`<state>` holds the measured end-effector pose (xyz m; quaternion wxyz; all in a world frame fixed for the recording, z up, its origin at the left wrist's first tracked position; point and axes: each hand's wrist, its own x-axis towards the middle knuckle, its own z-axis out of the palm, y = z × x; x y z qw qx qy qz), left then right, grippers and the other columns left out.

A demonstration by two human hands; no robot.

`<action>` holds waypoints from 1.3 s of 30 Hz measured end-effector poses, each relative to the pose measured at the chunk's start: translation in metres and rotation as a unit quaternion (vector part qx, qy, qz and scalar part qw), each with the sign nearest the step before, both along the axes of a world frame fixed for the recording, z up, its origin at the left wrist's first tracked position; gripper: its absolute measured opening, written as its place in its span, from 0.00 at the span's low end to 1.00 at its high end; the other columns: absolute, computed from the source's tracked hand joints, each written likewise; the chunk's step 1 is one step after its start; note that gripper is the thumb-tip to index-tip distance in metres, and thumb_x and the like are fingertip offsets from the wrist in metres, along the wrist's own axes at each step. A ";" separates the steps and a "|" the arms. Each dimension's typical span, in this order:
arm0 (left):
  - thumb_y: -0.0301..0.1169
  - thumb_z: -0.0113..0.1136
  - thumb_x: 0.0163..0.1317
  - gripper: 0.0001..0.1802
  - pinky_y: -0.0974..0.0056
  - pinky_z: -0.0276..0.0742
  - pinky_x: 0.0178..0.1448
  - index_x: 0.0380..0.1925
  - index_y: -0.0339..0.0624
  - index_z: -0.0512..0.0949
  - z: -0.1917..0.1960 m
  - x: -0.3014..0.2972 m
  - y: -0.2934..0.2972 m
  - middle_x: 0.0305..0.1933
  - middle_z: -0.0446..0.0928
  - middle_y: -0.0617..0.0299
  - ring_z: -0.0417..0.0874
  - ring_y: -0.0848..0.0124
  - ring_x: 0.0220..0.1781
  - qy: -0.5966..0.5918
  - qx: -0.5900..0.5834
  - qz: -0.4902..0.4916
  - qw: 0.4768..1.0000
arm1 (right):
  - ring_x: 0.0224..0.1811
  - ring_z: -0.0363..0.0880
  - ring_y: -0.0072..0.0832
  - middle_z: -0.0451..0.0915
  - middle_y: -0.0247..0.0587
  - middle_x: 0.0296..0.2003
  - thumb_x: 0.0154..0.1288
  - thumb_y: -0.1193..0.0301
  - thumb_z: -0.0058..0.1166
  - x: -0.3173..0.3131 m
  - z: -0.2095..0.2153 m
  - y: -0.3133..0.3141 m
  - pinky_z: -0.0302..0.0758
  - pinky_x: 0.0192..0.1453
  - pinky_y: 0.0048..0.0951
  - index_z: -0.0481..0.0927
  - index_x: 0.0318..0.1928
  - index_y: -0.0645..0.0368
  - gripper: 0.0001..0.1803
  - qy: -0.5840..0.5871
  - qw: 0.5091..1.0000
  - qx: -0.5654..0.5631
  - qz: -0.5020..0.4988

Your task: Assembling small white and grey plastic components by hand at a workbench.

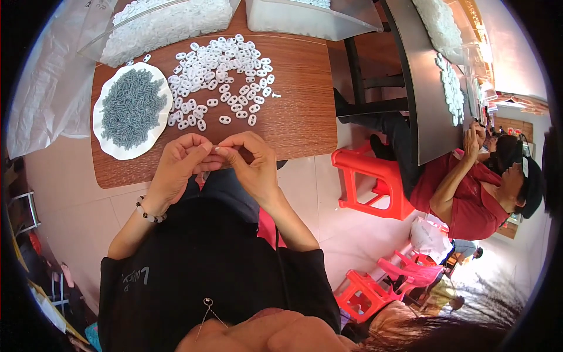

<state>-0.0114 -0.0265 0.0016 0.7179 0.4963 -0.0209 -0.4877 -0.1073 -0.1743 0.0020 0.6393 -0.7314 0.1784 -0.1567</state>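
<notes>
My left hand and my right hand meet at the near edge of the brown table, thumbs and forefingers pinched together. A tiny pale piece shows between the fingertips, mostly covered, too small to name. Just beyond the hands lie many white oval plastic pieces, each with two holes, loosely heaped toward the far side. A white scalloped plate left of them holds a heap of small grey-blue screw-like pieces. One small whitish screw-like piece lies alone right of the ovals.
Two clear plastic bins of white pieces stand at the table's far side. A translucent plastic bag hangs at the left. To the right, a person in a red shirt works at a dark table, beside a red stool.
</notes>
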 end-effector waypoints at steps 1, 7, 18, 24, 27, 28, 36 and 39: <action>0.32 0.54 0.69 0.10 0.70 0.82 0.45 0.40 0.36 0.73 0.002 0.000 -0.001 0.40 0.82 0.53 0.85 0.70 0.40 0.010 0.000 -0.007 1.000 | 0.33 0.77 0.17 0.78 0.34 0.30 0.59 0.80 0.61 0.001 0.002 -0.001 0.74 0.36 0.19 0.81 0.35 0.63 0.04 -0.008 1.000 -0.030 0.000; 0.32 0.54 0.69 0.10 0.68 0.82 0.46 0.40 0.34 0.74 0.006 0.000 -0.002 0.40 0.82 0.53 0.85 0.70 0.40 -0.007 0.004 -0.011 1.000 | 0.30 0.77 0.20 0.79 0.36 0.29 0.57 0.80 0.62 0.001 0.001 0.000 0.73 0.33 0.20 0.82 0.36 0.62 0.06 0.007 0.998 -0.066 -0.004; 0.30 0.55 0.68 0.09 0.74 0.79 0.41 0.40 0.34 0.74 0.001 -0.006 0.009 0.38 0.82 0.57 0.84 0.74 0.39 -0.116 0.064 -0.016 0.991 | 0.34 0.77 0.41 0.79 0.41 0.29 0.54 0.76 0.60 0.002 0.015 -0.005 0.74 0.36 0.38 0.81 0.36 0.59 0.08 0.001 0.960 -0.269 0.073; 0.30 0.53 0.69 0.08 0.70 0.79 0.45 0.40 0.36 0.74 0.006 -0.005 0.003 0.39 0.81 0.58 0.82 0.74 0.41 -0.124 0.034 0.005 0.992 | 0.31 0.80 0.16 0.83 0.34 0.31 0.63 0.76 0.59 -0.006 0.016 -0.009 0.74 0.34 0.16 0.82 0.39 0.65 0.06 0.082 0.996 0.027 0.022; 0.31 0.54 0.69 0.09 0.71 0.77 0.45 0.40 0.36 0.74 0.008 -0.004 0.005 0.38 0.81 0.59 0.81 0.76 0.40 -0.137 0.017 0.014 0.990 | 0.30 0.81 0.16 0.84 0.36 0.30 0.63 0.76 0.59 -0.008 0.009 -0.011 0.74 0.35 0.15 0.81 0.39 0.65 0.05 0.087 0.985 0.147 0.020; 0.32 0.54 0.69 0.09 0.72 0.77 0.45 0.40 0.35 0.75 0.007 -0.004 0.006 0.38 0.81 0.59 0.80 0.77 0.39 -0.139 0.018 0.010 0.990 | 0.31 0.81 0.17 0.84 0.38 0.31 0.64 0.76 0.59 -0.007 0.011 -0.011 0.74 0.35 0.15 0.81 0.38 0.65 0.05 0.089 0.982 0.165 0.024; 0.33 0.56 0.68 0.11 0.72 0.76 0.45 0.40 0.35 0.75 0.007 -0.004 0.012 0.37 0.80 0.61 0.79 0.78 0.38 -0.147 0.017 -0.009 0.989 | 0.28 0.80 0.17 0.84 0.39 0.28 0.63 0.74 0.59 -0.002 0.013 -0.006 0.71 0.32 0.15 0.82 0.36 0.64 0.05 0.100 0.972 0.212 0.029; 0.33 0.56 0.68 0.11 0.72 0.77 0.46 0.40 0.34 0.75 0.007 -0.004 0.011 0.36 0.79 0.63 0.80 0.78 0.39 -0.154 0.019 -0.014 0.988 | 0.27 0.79 0.16 0.84 0.38 0.27 0.62 0.74 0.60 0.000 0.016 -0.005 0.69 0.30 0.15 0.82 0.36 0.64 0.06 0.100 0.973 0.203 0.035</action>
